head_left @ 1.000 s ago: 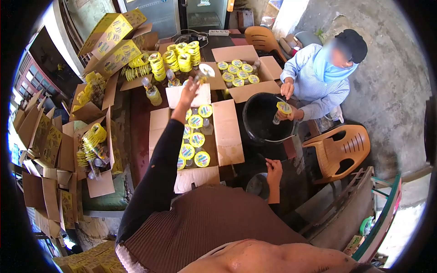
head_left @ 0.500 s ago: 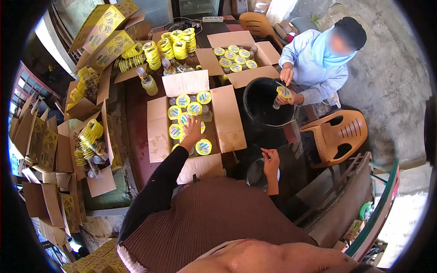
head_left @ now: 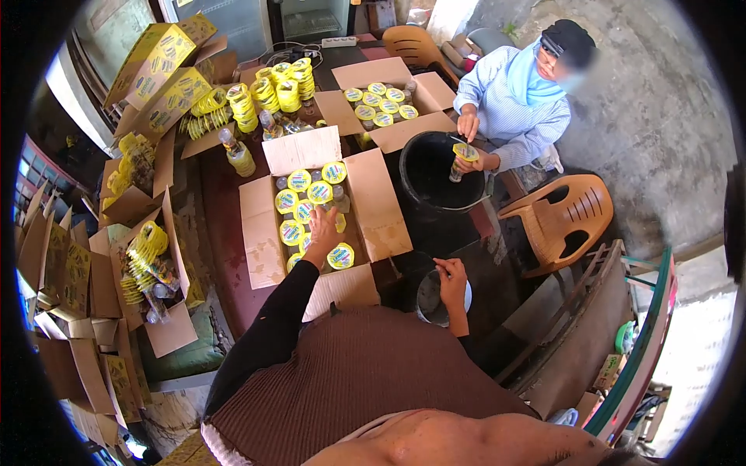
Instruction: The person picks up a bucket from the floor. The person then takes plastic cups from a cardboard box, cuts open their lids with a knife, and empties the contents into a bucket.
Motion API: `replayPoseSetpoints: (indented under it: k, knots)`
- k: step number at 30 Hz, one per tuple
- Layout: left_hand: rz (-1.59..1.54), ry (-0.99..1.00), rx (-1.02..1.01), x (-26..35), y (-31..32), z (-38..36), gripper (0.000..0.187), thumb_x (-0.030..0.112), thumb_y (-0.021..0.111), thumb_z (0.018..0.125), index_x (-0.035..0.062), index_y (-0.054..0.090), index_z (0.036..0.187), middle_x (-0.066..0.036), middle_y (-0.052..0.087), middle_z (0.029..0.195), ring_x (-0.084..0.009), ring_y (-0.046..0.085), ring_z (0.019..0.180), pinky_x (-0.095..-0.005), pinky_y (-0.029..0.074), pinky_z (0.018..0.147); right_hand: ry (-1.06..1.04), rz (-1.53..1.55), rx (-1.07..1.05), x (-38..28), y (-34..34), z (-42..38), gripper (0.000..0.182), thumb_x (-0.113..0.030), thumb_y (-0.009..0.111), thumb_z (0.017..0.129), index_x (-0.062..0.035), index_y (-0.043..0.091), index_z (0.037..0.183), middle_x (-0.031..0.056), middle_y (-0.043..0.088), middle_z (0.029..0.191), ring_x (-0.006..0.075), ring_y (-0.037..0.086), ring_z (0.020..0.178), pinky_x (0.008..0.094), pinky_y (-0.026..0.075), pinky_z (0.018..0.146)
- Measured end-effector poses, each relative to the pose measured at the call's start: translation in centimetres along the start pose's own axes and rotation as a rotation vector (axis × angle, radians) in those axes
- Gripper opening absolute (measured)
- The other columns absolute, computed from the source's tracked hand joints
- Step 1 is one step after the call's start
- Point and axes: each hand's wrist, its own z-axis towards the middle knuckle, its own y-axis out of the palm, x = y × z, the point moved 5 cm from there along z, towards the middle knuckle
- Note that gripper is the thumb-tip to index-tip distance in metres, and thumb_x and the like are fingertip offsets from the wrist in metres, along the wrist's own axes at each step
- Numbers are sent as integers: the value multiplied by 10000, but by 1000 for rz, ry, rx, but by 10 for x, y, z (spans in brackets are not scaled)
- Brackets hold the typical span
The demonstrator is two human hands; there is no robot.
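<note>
My left hand reaches into an open cardboard box in front of me. Its fingers are spread over clear bottles that wear round yellow-rimmed labels, and the fingertips touch labels in the middle of the box. What lies under the palm is hidden. My right hand is raised over a small pail with greyish contents. Thumb and fingers are pinched together there; anything between them is too small to name.
Across the table a co-worker holds a yellow-labelled bottle above a black bucket. A second box of bottles stands behind. Stacked yellow labels, loose bottles, cartons and an orange chair surround the table.
The view has shifted slightly, so the scene sits a little to the left. My left hand stays over the bottles, its fingers slightly more spread. My right hand is still pinched near the pail.
</note>
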Motion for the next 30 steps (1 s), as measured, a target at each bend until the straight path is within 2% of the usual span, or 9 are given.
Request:
replayPoseSetpoints:
  k: [3,8,11,14,16,18,23,27,30]
  knots:
    - [-232,55,111,3,-24,9,637,166,773,541,109,569,1142,-185,489,1002,-389,469,1031,-480,430,880,6,20,10,-6,-3,0,192,-16,656,821,-70,715,995,88,536,860,231,530,813,331,439,719]
    - [-491,25,197,8,-60,8,701,165,766,566,39,540,1217,-212,525,1092,-366,527,1025,-443,442,922,-15,33,6,-15,2,1,192,-13,648,831,-72,713,1003,83,532,859,225,521,809,330,435,713]
    - [-1192,-195,179,15,-77,-1,597,103,672,748,-46,461,1287,-126,539,1217,-198,546,1085,-329,435,941,-37,44,-15,-32,6,8,193,-13,647,834,-70,710,1007,76,532,859,220,516,799,323,430,704]
    - [-1692,-286,73,11,-62,-1,563,47,701,745,-46,474,1252,-123,543,1217,-230,557,1088,-341,435,974,-64,83,-35,-48,10,15,191,-14,648,833,-67,708,1007,73,533,859,214,515,790,320,424,693]
    - [-1967,-128,19,20,-68,-9,596,86,687,755,-9,446,1292,-126,555,1216,-236,557,1104,-383,444,983,-112,93,-27,-53,14,19,192,-11,649,832,-65,707,1007,73,532,857,211,514,785,316,421,681]
    - [-2004,-277,3,18,-56,-19,639,99,689,743,16,429,1321,-140,564,1220,-254,572,1102,-408,453,973,-163,106,-13,-62,17,24,192,-8,650,832,-63,706,1007,72,531,854,208,513,780,312,417,668]
    - [-1888,-212,-56,34,-62,-37,761,-61,696,761,31,325,1420,-120,581,1209,-211,592,1085,-319,463,960,-138,136,-37,-81,18,34,188,13,659,824,-56,705,993,67,533,840,201,510,738,302,414,622]
    - [-1730,-173,-150,45,-66,-42,740,-60,753,717,11,399,1363,-69,613,1144,-164,587,1077,-307,477,937,-169,175,-38,-87,23,43,177,18,663,818,-50,703,977,69,542,835,196,520,734,304,421,624]
    - [-1609,-102,-220,49,-67,-42,706,-62,724,718,15,401,1341,-74,563,1235,-202,572,1114,-396,514,938,-190,199,-69,-92,29,52,168,21,667,812,-41,698,965,79,552,835,205,533,746,309,429,630]
